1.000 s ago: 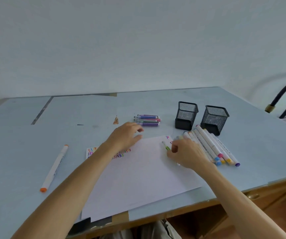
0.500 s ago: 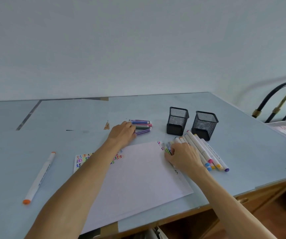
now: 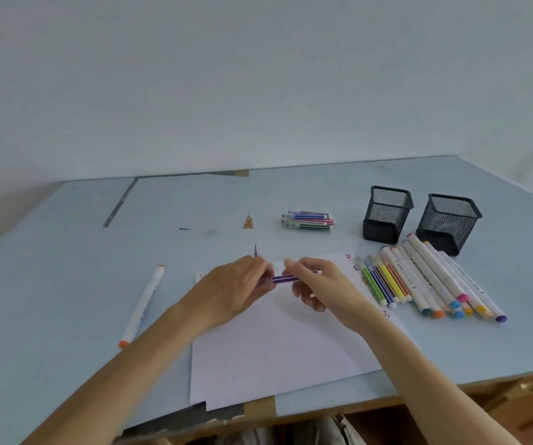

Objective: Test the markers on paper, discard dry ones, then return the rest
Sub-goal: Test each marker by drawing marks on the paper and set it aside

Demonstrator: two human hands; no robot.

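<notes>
The left hand (image 3: 233, 289) is covering one end of a thin purple-striped marker (image 3: 286, 278), so whether a cap sits there is hidden; its fingers are curling around that end. The marker is lying level above the white paper sheet (image 3: 278, 348), bridging both hands. The right hand (image 3: 318, 284) is pinching the other end between thumb and forefinger.

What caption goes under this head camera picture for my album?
Both hands, left hand and right hand, hold a purple marker above the paper.
</notes>
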